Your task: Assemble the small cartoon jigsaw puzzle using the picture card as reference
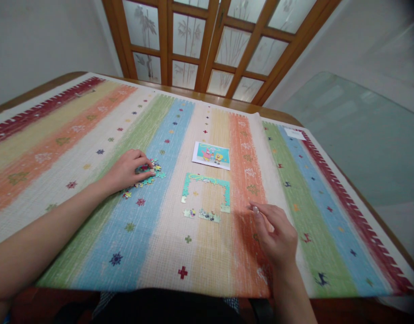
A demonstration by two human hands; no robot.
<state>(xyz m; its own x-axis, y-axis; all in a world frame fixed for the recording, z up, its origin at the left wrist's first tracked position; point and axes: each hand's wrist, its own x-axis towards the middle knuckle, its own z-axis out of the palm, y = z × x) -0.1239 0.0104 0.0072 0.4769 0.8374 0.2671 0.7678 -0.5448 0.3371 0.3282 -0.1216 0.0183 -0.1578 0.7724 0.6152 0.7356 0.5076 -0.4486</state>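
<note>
My left hand (130, 167) rests palm down at a heap of loose jigsaw puzzle pieces (147, 181). Its thumb and fingers curve together over pieces at the heap's top; the fingers hide part of it. Right of the heap lies a partly joined puzzle border (207, 177), teal along the top and both sides. Below that frame are a joined bottom strip (209, 216) and a separate small section (189, 213). My right hand (274, 231) hovers right of the border, thumb and index finger pinched. Whatever might be between those fingertips is not visible.
A picture card (211, 155) with cartoon figures lies just beyond the border. Striped cloth (169, 238) covers the table, with a white label (294, 134) at the far right. Behind the table stand wooden doors with glass panes (200, 45). A pale glass panel (355, 139) is at right.
</note>
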